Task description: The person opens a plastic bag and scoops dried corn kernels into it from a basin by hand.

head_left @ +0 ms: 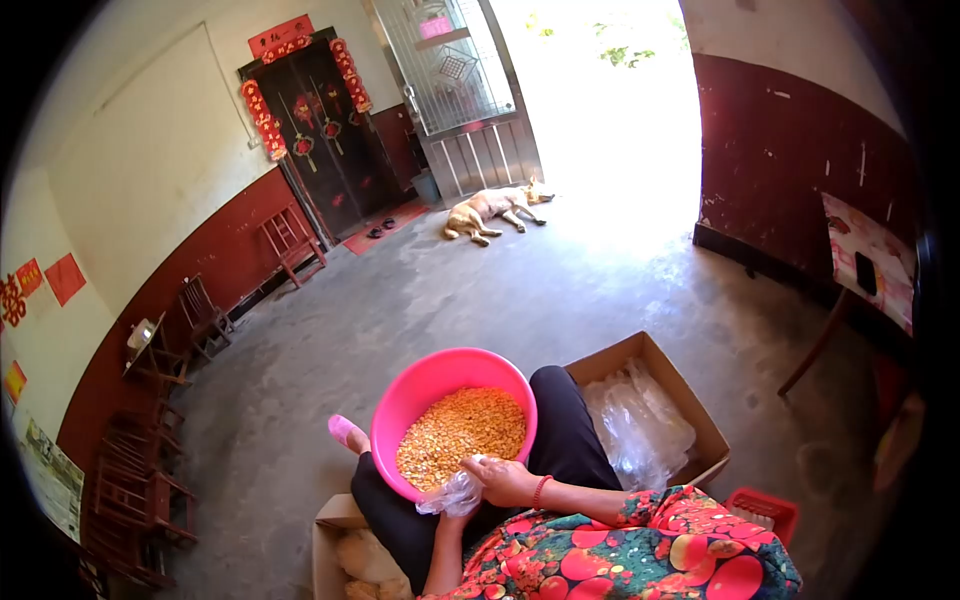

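A pink basin [400,400] stands between my legs, partly filled with orange-yellow kernels [463,432]. At its near rim, my right hand [503,481] is closed on a clear plastic bag [455,494], with a red bracelet at the wrist. My left hand [452,522] is below the bag and mostly covered by it, so its fingers are hidden. What the bag contains cannot be made out.
An open cardboard box [712,432] with clear plastic bags [638,420] is on the right; another box [326,550] is at lower left. A red basket [775,508] sits at lower right. A dog [495,210] lies near the doorway. A table [870,250] holds a phone [865,273].
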The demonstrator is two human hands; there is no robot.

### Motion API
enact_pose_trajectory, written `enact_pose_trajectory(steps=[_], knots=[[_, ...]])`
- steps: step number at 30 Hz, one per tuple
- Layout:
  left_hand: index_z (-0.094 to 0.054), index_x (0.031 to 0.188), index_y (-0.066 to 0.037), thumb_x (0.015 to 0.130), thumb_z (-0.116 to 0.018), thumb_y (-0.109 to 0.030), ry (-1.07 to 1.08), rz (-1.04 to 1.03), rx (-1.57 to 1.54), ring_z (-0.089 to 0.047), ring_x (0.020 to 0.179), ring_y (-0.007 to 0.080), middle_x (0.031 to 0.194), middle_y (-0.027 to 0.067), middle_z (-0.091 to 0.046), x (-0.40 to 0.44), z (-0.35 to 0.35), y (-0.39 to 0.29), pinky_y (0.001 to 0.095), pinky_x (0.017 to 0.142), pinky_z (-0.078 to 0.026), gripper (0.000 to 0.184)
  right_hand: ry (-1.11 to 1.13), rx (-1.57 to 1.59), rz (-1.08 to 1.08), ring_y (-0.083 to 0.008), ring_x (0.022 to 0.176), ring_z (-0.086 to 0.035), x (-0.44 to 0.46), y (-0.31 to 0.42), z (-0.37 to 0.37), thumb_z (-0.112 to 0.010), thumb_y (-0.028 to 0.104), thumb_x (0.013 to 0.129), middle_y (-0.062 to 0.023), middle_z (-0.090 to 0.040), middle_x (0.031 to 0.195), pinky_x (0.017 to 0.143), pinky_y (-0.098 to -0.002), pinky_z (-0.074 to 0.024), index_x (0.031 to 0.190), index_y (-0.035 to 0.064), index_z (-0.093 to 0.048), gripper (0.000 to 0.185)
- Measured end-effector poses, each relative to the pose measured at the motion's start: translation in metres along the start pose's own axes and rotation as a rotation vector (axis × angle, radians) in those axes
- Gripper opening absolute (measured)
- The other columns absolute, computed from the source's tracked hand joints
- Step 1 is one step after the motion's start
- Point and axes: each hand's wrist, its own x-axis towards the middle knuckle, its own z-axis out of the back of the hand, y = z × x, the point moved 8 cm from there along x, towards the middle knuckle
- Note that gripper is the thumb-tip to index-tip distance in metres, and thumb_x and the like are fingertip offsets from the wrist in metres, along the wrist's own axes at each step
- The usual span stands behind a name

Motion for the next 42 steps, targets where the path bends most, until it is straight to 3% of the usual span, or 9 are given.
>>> enact_pose_trajectory(steps=[10, 17, 19, 21, 25, 30, 33, 35, 42], knots=[[-0.064, 0.078, -0.014, 0.073, -0.053, -0.036, -0.258, 0.244, 0.035, -0.057, 0.076, 0.0322, 0.083, 0.0122, -0.061, -0.031, 0.082, -0.079, 0.0417, 0.064, -0.046, 0.025, -0.056, -0.102, -0.098, -0.026, 0.061, -0.061, -0.008, 0.003, 0.023, -0.049, 0.016, 0.076, -0.014, -0.061, 0.077, 0.048, -0.0386, -0.0462, 0.128, 0.0084, -0.031, 0.056], [-0.063, 0.08, -0.009, 0.067, -0.06, -0.025, -0.393, 0.199, -0.001, -0.058, 0.078, 0.0273, 0.081, 0.0089, -0.061, -0.026, 0.068, -0.056, 0.0364, 0.066, -0.047, 0.02, 0.133, 0.075, 0.0, -0.0321, 0.057, -0.059, -0.013, 0.008, 0.007, -0.05, 0.027, 0.08, -0.0194, -0.058, 0.065, 0.049, -0.0431, -0.0442, 0.127, 0.017, -0.033, 0.051], [-0.063, 0.081, -0.008, 0.068, -0.059, -0.02, -0.396, -0.008, -0.304, -0.058, 0.079, 0.025, 0.082, 0.0069, -0.06, -0.023, 0.079, -0.073, 0.0328, 0.068, -0.047, 0.018, 0.216, 0.456, 0.291, -0.0321, 0.064, -0.059, -0.019, 0.038, 0.0, -0.054, 0.02, 0.075, -0.0204, -0.059, 0.081, 0.058, -0.042, -0.0448, 0.117, 0.0147, -0.047, 0.043], [-0.062, 0.081, -0.009, 0.068, -0.059, -0.018, -0.355, -0.019, -0.264, -0.058, 0.079, 0.0229, 0.084, 0.0056, -0.06, -0.026, 0.084, -0.086, 0.0301, 0.069, -0.047, 0.017, 0.239, 0.487, 0.391, -0.0223, 0.063, -0.058, -0.019, 0.046, -0.006, -0.056, 0.019, 0.075, -0.0159, -0.059, 0.079, 0.057, -0.0347, -0.0454, 0.113, 0.012, -0.051, 0.039], [-0.063, 0.08, -0.009, 0.068, -0.062, -0.021, -0.458, -0.023, -0.1, -0.059, 0.079, 0.0234, 0.085, 0.0062, -0.061, -0.028, 0.082, -0.083, 0.0324, 0.069, -0.047, 0.016, 0.613, 1.061, -0.039, -0.0067, 0.057, -0.05, -0.032, 0.05, -0.012, -0.054, 0.021, 0.081, -0.0034, -0.056, 0.075, 0.052, -0.0208, -0.0428, 0.121, 0.0125, -0.045, 0.042], [-0.059, 0.091, -0.011, 0.068, -0.06, -0.028, -0.412, 0.102, -0.026, -0.058, 0.077, 0.0303, 0.078, 0.0101, -0.059, -0.035, 0.083, -0.08, 0.0385, 0.066, -0.046, 0.029, 0.199, 1.249, -0.143, -0.008, 0.06, -0.051, -0.017, 0.017, 0.003, -0.057, 0.017, 0.079, -0.0038, -0.054, 0.073, 0.052, -0.0206, -0.0438, 0.132, 0.015, -0.025, 0.062], [-0.059, 0.092, -0.01, 0.07, -0.059, -0.024, -0.394, 0.071, -0.003, -0.057, 0.076, 0.0322, 0.081, 0.0107, -0.06, -0.029, 0.079, -0.078, 0.0401, 0.066, -0.046, 0.027, 0.136, 1.162, -0.207, -0.0161, 0.071, -0.058, -0.012, -0.018, -0.01, -0.057, 0.014, 0.074, -0.0113, -0.057, 0.087, 0.061, -0.0276, -0.047, 0.135, 0.0138, -0.017, 0.073], [-0.061, 0.089, -0.009, 0.07, -0.059, -0.023, -0.474, 0.038, -0.026, -0.058, 0.077, 0.0301, 0.087, 0.0096, -0.061, -0.029, 0.081, -0.079, 0.0391, 0.067, -0.046, 0.024, -0.259, 0.273, 0.039, -0.0272, 0.075, -0.06, -0.015, -0.025, 0.009, -0.059, 0.014, 0.069, -0.0188, -0.055, 0.097, 0.064, -0.0366, -0.0477, 0.135, 0.0135, -0.015, 0.08], [-0.062, 0.087, -0.009, 0.069, -0.061, -0.025, -0.473, -0.014, -0.05, -0.058, 0.077, 0.0289, 0.087, 0.0096, -0.061, -0.026, 0.074, -0.069, 0.0381, 0.067, -0.047, 0.024, 0.082, 0.043, -0.084, -0.0363, 0.075, -0.059, -0.018, -0.002, 0.033, -0.055, 0.029, 0.074, -0.0243, -0.057, 0.087, 0.065, -0.0451, -0.0465, 0.126, 0.0124, -0.031, 0.06]])
